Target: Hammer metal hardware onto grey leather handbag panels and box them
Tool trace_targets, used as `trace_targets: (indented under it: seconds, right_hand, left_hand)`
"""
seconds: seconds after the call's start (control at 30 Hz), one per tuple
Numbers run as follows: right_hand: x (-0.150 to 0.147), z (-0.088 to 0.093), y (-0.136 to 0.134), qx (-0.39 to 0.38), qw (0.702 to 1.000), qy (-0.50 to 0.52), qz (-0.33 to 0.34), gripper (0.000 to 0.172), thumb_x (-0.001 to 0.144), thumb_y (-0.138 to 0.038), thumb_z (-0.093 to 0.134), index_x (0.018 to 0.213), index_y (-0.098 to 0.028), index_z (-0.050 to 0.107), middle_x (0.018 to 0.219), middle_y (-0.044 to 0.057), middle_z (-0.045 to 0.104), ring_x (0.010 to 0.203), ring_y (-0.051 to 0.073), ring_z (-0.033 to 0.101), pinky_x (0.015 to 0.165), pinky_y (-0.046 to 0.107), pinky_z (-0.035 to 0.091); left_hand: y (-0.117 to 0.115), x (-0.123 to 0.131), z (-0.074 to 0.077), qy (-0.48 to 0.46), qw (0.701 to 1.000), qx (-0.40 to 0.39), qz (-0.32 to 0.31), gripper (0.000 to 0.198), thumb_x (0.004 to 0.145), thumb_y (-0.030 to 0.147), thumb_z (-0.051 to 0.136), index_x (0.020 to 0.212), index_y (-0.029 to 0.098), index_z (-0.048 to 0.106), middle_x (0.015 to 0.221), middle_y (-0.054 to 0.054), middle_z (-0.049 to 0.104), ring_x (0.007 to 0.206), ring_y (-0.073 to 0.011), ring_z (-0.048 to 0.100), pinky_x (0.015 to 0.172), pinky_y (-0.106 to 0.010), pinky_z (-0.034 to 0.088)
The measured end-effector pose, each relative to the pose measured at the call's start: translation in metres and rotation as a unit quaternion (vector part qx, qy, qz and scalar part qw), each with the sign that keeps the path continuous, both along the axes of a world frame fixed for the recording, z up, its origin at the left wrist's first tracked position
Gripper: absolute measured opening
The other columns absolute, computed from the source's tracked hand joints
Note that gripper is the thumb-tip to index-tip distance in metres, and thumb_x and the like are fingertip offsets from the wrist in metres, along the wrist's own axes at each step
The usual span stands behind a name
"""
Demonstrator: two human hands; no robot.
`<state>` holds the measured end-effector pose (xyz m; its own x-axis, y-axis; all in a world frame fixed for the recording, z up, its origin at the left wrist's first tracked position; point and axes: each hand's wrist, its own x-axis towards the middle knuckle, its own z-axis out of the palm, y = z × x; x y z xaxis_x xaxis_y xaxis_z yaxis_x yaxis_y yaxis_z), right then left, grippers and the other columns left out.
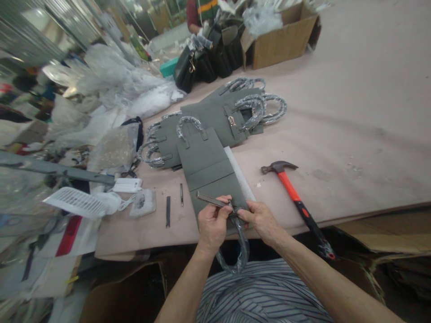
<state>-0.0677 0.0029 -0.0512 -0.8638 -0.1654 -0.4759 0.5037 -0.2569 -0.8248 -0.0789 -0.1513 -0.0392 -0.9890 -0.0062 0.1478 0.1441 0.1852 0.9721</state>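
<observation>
A flat grey handbag panel (208,166) lies on the table in front of me, one wrapped handle at its far end and another plastic-wrapped handle (235,255) hanging over the near table edge. My left hand (211,224) is closed on a thin metal tool (210,200) laid across the panel's near end. My right hand (261,220) pinches the panel's near edge where the hanging handle joins. The two hands almost touch.
A red-and-black claw hammer (296,197) lies to my right, handle past the table edge. More grey bag panels (218,112) are stacked further back. Two small metal punches (168,211) lie to the left. A cardboard box (283,36), black bags and another person are at the far end.
</observation>
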Motion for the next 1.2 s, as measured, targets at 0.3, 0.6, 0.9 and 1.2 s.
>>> trace_targets:
  seconds: [0.3,0.6,0.9,1.2]
  right_hand:
    - [-0.003,0.007,0.017,-0.036,0.991,0.07,0.109,0.022,0.063,-0.024,0.066,0.084,-0.017,0.064,0.075,-0.003,0.063,0.069,0.014,0.054,0.065,0.026,0.045]
    - [0.017,0.008,0.024,0.28,0.949,0.106,0.094,0.021,0.076,-0.02,0.049,0.088,-0.019,0.066,0.073,0.005,0.071,0.068,0.019,0.067,0.064,0.028,0.051]
    - [0.04,-0.004,0.076,0.422,0.897,0.118,-0.059,0.028,0.085,-0.032,0.049,0.097,-0.02,0.071,0.076,0.005,0.075,0.069,0.022,0.07,0.066,0.033,0.053]
    - [0.047,-0.014,0.111,0.67,0.724,0.148,-0.074,0.034,0.089,-0.031,0.05,0.115,-0.016,0.065,0.108,0.015,0.064,0.093,0.028,0.062,0.075,0.036,0.048]
  left_hand:
    - [-0.001,-0.006,-0.006,0.037,0.997,-0.061,-0.012,0.011,0.09,0.024,0.065,0.095,0.018,0.073,0.101,-0.009,0.079,0.1,-0.0213,0.075,0.09,-0.034,0.06]
    - [0.003,-0.003,-0.029,0.074,0.988,-0.132,-0.031,0.011,0.086,0.019,0.064,0.093,0.019,0.072,0.099,-0.009,0.08,0.096,-0.0222,0.076,0.09,-0.035,0.061]
    - [0.002,0.002,-0.033,0.139,0.977,-0.155,-0.044,0.008,0.087,0.019,0.066,0.094,0.018,0.07,0.102,-0.009,0.079,0.098,-0.0217,0.076,0.091,-0.034,0.062]
    - [0.005,0.006,-0.033,0.167,0.969,-0.177,-0.051,0.005,0.09,0.021,0.065,0.091,0.019,0.069,0.101,-0.009,0.079,0.098,-0.0214,0.076,0.09,-0.034,0.061]
